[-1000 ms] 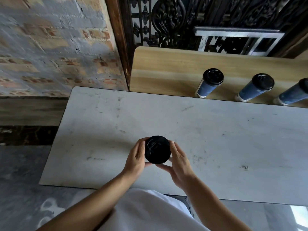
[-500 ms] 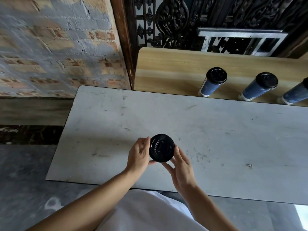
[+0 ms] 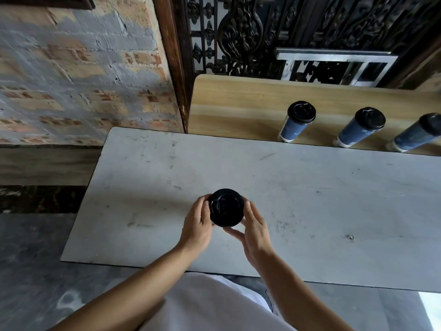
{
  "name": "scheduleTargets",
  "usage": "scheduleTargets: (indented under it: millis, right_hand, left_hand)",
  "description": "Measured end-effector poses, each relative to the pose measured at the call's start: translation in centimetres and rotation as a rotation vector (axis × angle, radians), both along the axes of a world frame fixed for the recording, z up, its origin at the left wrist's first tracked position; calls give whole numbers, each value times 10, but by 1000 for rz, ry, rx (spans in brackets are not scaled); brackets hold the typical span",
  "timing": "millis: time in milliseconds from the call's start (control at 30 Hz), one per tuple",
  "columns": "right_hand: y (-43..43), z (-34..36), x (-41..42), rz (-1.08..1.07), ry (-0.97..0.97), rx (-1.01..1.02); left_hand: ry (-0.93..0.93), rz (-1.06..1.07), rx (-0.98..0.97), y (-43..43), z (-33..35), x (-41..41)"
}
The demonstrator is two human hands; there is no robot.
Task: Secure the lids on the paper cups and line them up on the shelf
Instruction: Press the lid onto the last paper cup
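No text readable. Embossed marks on black lid (image 3: 226,207) illegible; pale print on 3 blue cups (image 3: 293,129) beyond lid too small.

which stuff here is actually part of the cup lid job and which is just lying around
Part of the job:
- held lidded cup, gripped by the left hand and right hand
- left shelf cup, middle shelf cup, right shelf cup, all lidded
- wooden shelf

Just there:
- white table, the work surface
- brick wall
- ornate metal grille
- white frame

Glossy black plastic lid (image 3: 226,207), scuffed matt grey tabletop (image 3: 310,199), smooth wood-grain shelf (image 3: 238,103), rough brick wall (image 3: 71,80)
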State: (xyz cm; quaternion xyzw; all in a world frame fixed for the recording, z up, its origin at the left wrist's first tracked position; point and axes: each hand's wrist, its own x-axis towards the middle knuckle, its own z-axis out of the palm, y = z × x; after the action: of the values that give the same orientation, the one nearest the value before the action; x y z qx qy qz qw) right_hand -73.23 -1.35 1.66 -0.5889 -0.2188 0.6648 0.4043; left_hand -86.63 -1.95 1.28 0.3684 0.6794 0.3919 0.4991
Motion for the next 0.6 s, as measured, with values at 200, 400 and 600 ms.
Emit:
scheduleTargets:
  millis: [200,400,600]
  right_hand:
    - [-14,-5,-6,-85,10,47]
    - [-17,-8,-17,-112,-56,78]
    - [0,-7,-14,-137,-156,60]
  left_hand:
    - [-132,77,-84,9,8,4]
    - [-172,104,-120,14,8,5]
    - [-110,57,-88,10,1,8]
